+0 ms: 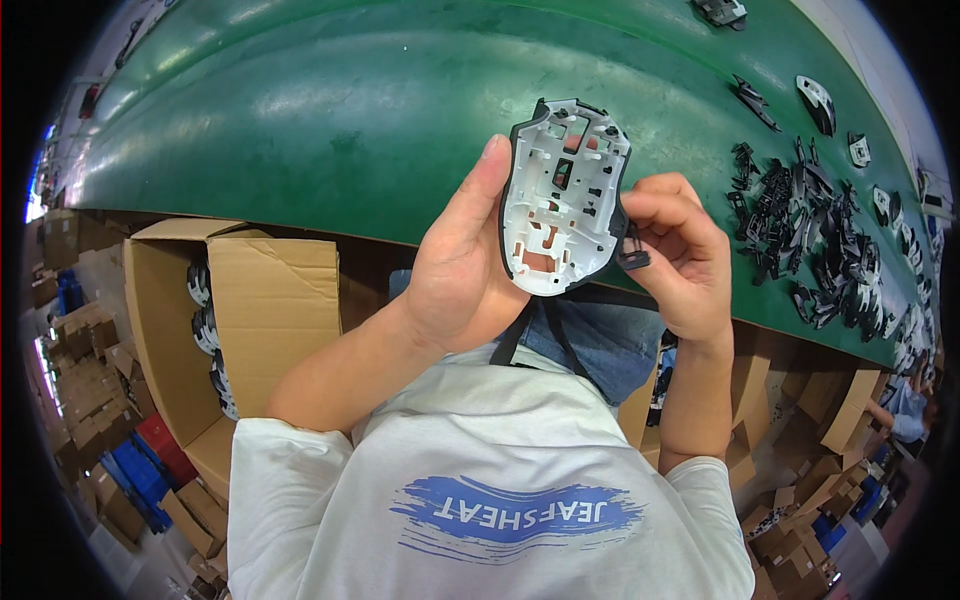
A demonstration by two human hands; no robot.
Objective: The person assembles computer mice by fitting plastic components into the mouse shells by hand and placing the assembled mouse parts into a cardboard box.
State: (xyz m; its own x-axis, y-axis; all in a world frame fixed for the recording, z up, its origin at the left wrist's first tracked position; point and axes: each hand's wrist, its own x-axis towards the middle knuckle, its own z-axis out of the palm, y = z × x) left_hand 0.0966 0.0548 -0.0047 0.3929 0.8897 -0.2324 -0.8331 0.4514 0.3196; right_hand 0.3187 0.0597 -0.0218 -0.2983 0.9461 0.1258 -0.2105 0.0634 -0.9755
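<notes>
A computer mouse shell, white inside with a black rim, is held up over the table's near edge with its hollow side facing me. My left hand grips it from the left, thumb along the rim and the fingers mostly hidden behind. On the right, my right hand pinches a small black plastic part between thumb and fingers, close against the shell's right edge. Whether that part touches the shell I cannot tell.
A heap of small black plastic parts lies on the green table at the right, with white-and-black shells around it. Below the table edge at left stands an open cardboard box holding several shells. A person sits far right.
</notes>
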